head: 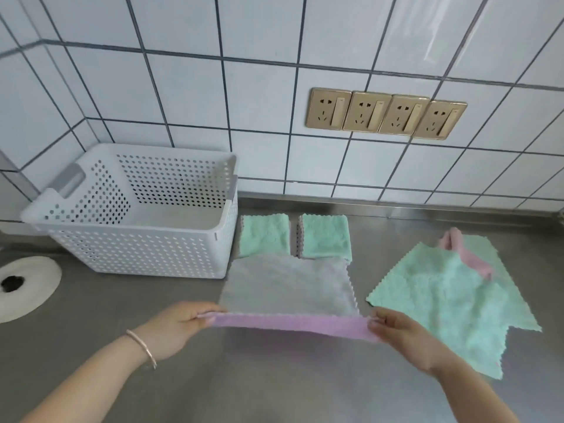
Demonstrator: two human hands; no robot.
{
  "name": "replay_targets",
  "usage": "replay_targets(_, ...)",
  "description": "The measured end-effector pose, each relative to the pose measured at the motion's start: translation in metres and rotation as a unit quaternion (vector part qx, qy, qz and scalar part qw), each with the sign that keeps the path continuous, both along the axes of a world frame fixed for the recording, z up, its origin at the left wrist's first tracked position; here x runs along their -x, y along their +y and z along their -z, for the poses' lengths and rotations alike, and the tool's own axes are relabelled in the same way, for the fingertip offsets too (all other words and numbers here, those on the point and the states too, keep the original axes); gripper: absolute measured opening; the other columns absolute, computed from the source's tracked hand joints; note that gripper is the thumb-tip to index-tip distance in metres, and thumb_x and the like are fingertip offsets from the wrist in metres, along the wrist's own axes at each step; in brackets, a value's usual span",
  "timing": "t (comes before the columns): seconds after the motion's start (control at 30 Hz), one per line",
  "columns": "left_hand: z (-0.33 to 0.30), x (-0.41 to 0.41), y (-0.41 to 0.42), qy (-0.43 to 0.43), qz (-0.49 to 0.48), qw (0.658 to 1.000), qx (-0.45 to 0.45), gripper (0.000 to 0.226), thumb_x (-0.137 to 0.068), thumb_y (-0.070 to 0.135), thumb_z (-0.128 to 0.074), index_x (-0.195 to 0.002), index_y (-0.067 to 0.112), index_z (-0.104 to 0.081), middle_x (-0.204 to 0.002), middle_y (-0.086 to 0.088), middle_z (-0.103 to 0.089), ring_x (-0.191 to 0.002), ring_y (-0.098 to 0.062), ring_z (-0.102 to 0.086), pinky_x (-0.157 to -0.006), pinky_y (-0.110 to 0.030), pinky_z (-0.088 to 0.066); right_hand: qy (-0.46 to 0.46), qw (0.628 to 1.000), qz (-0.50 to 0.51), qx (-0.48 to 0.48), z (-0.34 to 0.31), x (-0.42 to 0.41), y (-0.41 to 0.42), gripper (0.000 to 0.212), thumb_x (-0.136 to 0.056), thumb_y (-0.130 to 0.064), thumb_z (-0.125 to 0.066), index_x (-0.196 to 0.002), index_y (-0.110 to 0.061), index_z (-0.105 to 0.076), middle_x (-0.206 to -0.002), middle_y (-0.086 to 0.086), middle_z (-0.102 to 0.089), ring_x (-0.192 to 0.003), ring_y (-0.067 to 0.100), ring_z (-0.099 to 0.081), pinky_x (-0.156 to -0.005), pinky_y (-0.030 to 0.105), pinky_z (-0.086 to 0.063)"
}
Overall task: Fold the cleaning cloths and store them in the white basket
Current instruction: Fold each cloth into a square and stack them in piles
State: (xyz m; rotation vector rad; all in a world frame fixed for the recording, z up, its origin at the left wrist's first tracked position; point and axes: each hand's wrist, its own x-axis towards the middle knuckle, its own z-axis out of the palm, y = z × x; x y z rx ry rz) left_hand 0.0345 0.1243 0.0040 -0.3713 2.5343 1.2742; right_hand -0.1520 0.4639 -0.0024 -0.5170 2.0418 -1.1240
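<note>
a grey cloth with a lilac underside is spread on the steel counter, its long axis running left to right, its far edge just before two folded green cloths. its near edge is lifted and turned up, so that a lilac band faces the camera. the left corner is pinched by the left hand, thumb and fingers curled round the hem, a bracelet worn at the wrist. the right corner is pinched by the right hand in the same way. both forearms are stretched forward from the near edge. the white basket stands left of the folded cloths, against the tiled wall. an unfolded green cloth lies to the right, over a pink cloth. no writing can be read.
</note>
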Motion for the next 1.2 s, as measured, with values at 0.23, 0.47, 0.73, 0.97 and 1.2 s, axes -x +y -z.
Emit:
replay_targets(0.23,0.086,-0.037,0.029,-0.203,0.027,0.976,-0.076,0.029,-0.092,0.024,-0.047,-0.065,0.027,-0.054,-0.066,0.014,-0.048,-0.055,0.006,-0.044,-0.062,-0.008,-0.040,-0.127,0.982,-0.029,-0.135,0.081,-0.049,0.040,0.019,-0.078,-0.030,-0.057,-0.060,-0.024,-0.054,-0.060,-0.011,-0.042,-0.065,0.011,-0.039,-0.068,0.024,-0.030)
replay_targets(0.47,0.101,-0.036,0.028,-0.290,-0.010,0.949,-0.126,0.018,-0.095,0.018,-0.046,-0.078,0.017,-0.052,-0.065,0.003,-0.047,-0.057,-0.007,-0.047,-0.060,-0.018,-0.047,-0.159,0.970,-0.029,-0.183,0.092,-0.050,0.038,0.031,-0.093,-0.006,-0.048,-0.064,-0.019,-0.048,-0.064,-0.007,-0.041,-0.060,0.006,-0.041,-0.062,0.014,-0.037)
replay_targets(0.73,0.106,0.018,0.034,-0.118,-0.159,0.980,-0.005,0.026,-0.095,0.017,-0.043,-0.069,0.017,-0.041,-0.068,-0.003,-0.047,-0.063,-0.016,-0.041,-0.057,-0.028,-0.031,0.023,0.974,0.165,-0.155,0.111,-0.029,-0.005,0.026,-0.093,-0.011,-0.050,-0.069,-0.021,-0.054,-0.061,-0.004,-0.050,-0.060,0.014,-0.044,-0.055,0.025,-0.031)
replay_targets(0.97,0.125,0.037,0.038,-0.161,-0.166,0.968,0.101,0.033,-0.097,0.018,-0.039,-0.116,-0.003,-0.056,-0.127,-0.022,-0.057,-0.115,-0.033,-0.053,-0.086,-0.032,-0.040,0.081,0.957,0.200,-0.193,0.120,-0.034,-0.014,0.016,-0.094,-0.019,-0.049,-0.090,-0.012,-0.063,-0.079,0.003,-0.061,-0.079,0.023,-0.053,-0.065,0.026,-0.035)
replay_targets(1.2,0.136,0.042,0.034,-0.175,-0.153,0.965,0.124,0.038,-0.097,0.018,-0.036,-0.060,0.017,-0.029,-0.105,-0.029,-0.060,-0.098,-0.040,-0.055,-0.065,-0.030,-0.026,0.110,0.947,0.194,-0.230,0.126,-0.023,-0.021,0.025,-0.094,-0.027,-0.049,-0.069,-0.024,-0.046,-0.073,0.005,-0.058,-0.073,0.025,-0.051,-0.062,0.030,-0.036)
